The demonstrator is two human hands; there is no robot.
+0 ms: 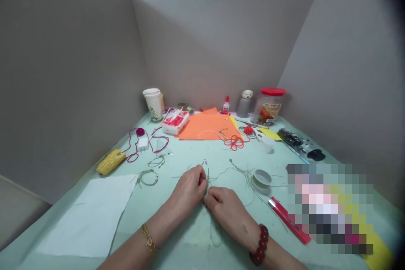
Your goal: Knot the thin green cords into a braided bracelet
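In the middle of the table, my left hand (190, 184) and my right hand (230, 210) nearly meet, both with curled fingers. Each pinches thin green cord (221, 173); the exact grip is hidden behind the fingers. A loop of the cord hangs below, and strands run right toward a grey-green spool (262, 179). Beyond my fingertips lie a few tiny dark bits (204, 162). Left of my left hand rest a coiled green cord bracelet (148, 177) and another green cord loop (157, 160). A red box cutter (289, 220) lies right of my right hand.
White cloth or paper (85, 217) and a corn cob (110, 161) lie left. Farther back are a tissue pack (176, 121), orange sheets (205, 127), red cord (236, 142), a paper cup (154, 105) and a red-lidded jar (268, 107). Grey partitions enclose the table.
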